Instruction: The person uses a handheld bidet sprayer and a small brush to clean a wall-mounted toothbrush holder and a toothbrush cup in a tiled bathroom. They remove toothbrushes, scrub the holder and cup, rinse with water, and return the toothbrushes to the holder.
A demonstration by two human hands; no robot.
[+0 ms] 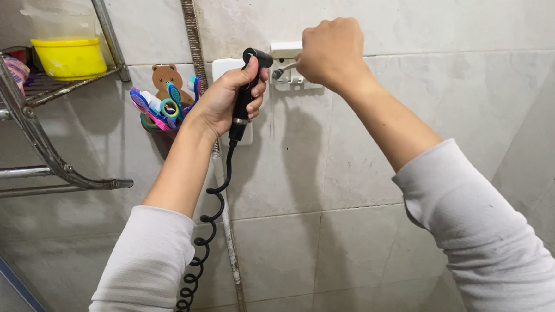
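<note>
Two hands raised: left hand (224,102) grip encloses black sprayer (248,88) handle.

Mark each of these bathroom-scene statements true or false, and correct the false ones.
1. The left hand grips a black spray handle with a coiled cord. True.
2. The right hand rests on the metal rack. False: it is closed at the white wall bracket.
3. A yellow tub sits on the metal rack. True.
4. The toothbrushes lie on the floor. False: they stand in a wall holder.
</note>
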